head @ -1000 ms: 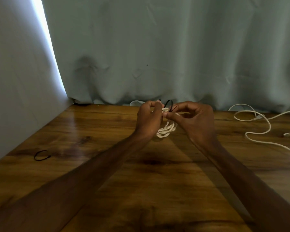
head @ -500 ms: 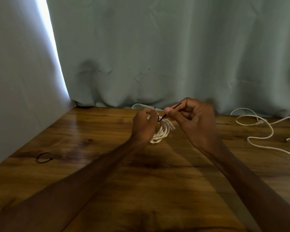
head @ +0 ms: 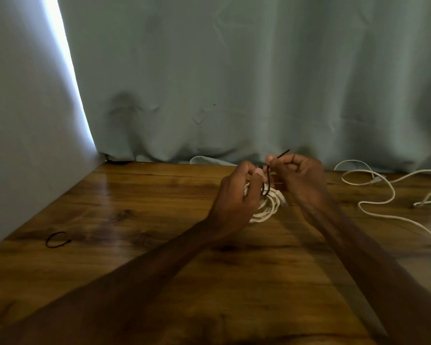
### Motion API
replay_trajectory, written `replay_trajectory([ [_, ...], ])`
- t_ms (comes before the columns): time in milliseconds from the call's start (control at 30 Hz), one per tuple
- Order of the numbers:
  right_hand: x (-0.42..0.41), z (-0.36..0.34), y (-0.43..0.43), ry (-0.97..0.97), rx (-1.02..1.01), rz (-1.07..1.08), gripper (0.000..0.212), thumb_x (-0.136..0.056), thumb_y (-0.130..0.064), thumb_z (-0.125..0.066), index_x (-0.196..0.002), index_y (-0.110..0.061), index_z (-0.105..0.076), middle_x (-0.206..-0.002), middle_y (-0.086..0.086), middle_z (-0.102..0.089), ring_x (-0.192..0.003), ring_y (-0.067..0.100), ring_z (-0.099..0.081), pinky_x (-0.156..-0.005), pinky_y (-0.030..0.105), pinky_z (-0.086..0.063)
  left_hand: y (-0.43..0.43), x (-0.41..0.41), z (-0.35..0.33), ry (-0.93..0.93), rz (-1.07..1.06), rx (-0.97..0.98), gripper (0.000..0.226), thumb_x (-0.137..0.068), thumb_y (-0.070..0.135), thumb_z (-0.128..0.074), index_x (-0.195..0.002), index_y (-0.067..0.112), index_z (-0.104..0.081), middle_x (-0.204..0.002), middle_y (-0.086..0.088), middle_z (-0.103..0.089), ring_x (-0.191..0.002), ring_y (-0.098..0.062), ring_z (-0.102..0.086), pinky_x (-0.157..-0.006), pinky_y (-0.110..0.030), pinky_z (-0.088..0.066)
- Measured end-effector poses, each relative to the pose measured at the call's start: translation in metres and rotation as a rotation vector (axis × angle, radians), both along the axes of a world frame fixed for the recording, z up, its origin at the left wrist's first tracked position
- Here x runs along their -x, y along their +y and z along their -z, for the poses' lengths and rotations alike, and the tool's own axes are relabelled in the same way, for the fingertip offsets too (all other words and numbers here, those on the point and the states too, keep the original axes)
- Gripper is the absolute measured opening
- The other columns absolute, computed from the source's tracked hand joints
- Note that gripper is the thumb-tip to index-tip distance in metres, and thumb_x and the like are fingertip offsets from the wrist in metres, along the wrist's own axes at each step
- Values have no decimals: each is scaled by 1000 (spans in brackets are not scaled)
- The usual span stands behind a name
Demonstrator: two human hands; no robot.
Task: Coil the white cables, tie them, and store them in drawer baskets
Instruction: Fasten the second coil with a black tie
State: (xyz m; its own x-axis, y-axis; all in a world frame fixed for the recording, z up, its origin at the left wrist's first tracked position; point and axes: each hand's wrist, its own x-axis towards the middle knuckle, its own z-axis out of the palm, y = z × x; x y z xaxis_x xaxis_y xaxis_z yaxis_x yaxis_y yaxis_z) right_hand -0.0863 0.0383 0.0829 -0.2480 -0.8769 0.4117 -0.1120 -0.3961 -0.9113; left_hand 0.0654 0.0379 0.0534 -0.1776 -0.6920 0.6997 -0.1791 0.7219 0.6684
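Observation:
A coiled white cable [head: 268,207] is held just above the wooden table [head: 159,220], near its far middle. My left hand [head: 237,195] grips the coil from the left, fingers curled round its strands. A thin black tie [head: 268,180] loops round the top of the coil. My right hand [head: 299,175] pinches the tie's free end between thumb and forefinger; the tip sticks up past the fingers. Much of the coil is hidden behind my left hand.
A loose white cable [head: 373,195] sprawls over the table's right side. A second black tie [head: 56,240] lies at the left, near the grey wall [head: 23,120]. A grey-green curtain [head: 234,83] hangs behind the table's far edge.
The tie's loop has drawn tighter round the coil as my right hand pulled its end up and to the right. The coil has dropped slightly lower in my left hand.

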Motion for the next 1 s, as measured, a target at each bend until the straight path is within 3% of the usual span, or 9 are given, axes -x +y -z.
replay_trajectory([
  [100, -4, 11, -7, 88, -85, -41, 22, -97, -25, -70, -86, -6, -75, -80, 19, -77, -65, 25, -71, -57, 27, -55, 2, 1, -2, 9, 0, 17, 19, -107, 14, -48, -92, 13, -59, -78, -5, -70, -67, -14, -67, -63, -39, -54],
  [267, -5, 11, -9, 217, -109, -42, 33, -100, -33, -65, -94, -1, -72, -65, 11, -71, -51, 19, -63, -43, 22, -45, -1, -4, 4, -2, 12, -19, 16, -107, 22, -48, -95, 16, -58, -80, -7, -71, -68, -23, -72, -59, -53, -58],
  [333, -2, 11, -9, 241, -151, -75, 34, -100, -35, -64, -95, -3, -73, -72, 15, -75, -58, 26, -67, -52, 27, -49, 0, -2, 3, -2, -2, -6, 14, -106, 20, -50, -96, 14, -58, -79, -6, -71, -67, -20, -72, -59, -50, -59],
  [400, -1, 11, -8, 227, -223, -156, 30, -100, -29, -65, -98, 0, -74, -89, 25, -76, -76, 39, -71, -69, 40, -54, 3, -2, 2, -4, -13, 21, 11, -105, 14, -53, -98, 10, -60, -76, -3, -71, -63, -12, -71, -56, -35, -58],
  [500, 2, 13, -4, 216, -277, -269, 19, -96, -15, -67, -99, 2, -76, -95, 26, -76, -86, 40, -72, -83, 47, -56, 9, 0, 2, -4, -3, 34, 10, -103, 7, -55, -96, 5, -61, -72, 2, -68, -60, -6, -68, -52, -20, -50],
  [667, 2, 11, -1, 150, -327, -292, 14, -95, -4, -64, -95, 2, -77, -88, 25, -76, -77, 33, -72, -73, 38, -59, 5, 6, 4, 8, -30, 71, 17, -97, 12, -57, -81, 7, -61, -62, 0, -63, -54, -16, -63, -52, -41, -51],
  [800, 1, 10, 1, 201, -343, -271, 28, -96, -24, -68, -93, 3, -76, -85, 22, -76, -71, 27, -69, -67, 34, -55, -1, 7, 5, 56, -125, 49, 22, -88, 21, -59, -67, 13, -59, -59, 6, -60, -55, -10, -58, -56, -34, -49],
  [900, -3, 14, -2, 425, -244, -92, 57, -97, -52, -61, -83, 3, -73, -70, 18, -71, -60, 18, -63, -61, 36, -50, -14, 0, 2, 130, -208, -99, 32, -89, 28, -62, -59, 14, -60, -56, 3, -63, -56, -12, -61, -59, -31, -48],
  [1000, -12, 9, 1, 415, 39, 118, 39, -98, -48, -63, -83, -14, -77, -71, 3, -73, -64, 14, -67, -65, 43, -58, -30, -13, 0, 186, -310, -282, 45, -92, 24, -62, -49, 20, -52, -43, 9, -53, -43, -2, -49, -53, -26, -39],
])
